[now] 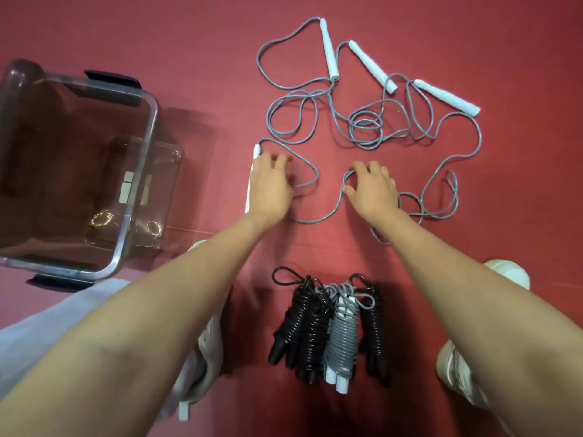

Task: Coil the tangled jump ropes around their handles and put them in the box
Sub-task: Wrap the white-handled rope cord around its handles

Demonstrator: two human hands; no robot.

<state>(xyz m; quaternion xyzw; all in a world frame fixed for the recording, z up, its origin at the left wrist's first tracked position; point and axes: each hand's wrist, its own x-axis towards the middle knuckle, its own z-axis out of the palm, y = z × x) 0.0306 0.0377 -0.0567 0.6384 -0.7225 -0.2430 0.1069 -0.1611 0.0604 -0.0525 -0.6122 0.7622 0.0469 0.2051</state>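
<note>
Open, gripping nothing: my left hand (271, 184) touching white handle (249, 192), right hand (373, 189) pressing grey rope (315, 176). Several coiled bundles (328, 326) lying at mat (189, 42) near edge; tangle (366, 124) waiting; box (151, 121) seemingly holding nothing.

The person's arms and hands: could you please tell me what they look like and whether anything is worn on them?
The left forearm and right forearm are bare up to the frame's edge, with no sleeve in view. The left hand and right hand are ungloved, and no ring, watch, bracelet or marking shows on either.
</note>
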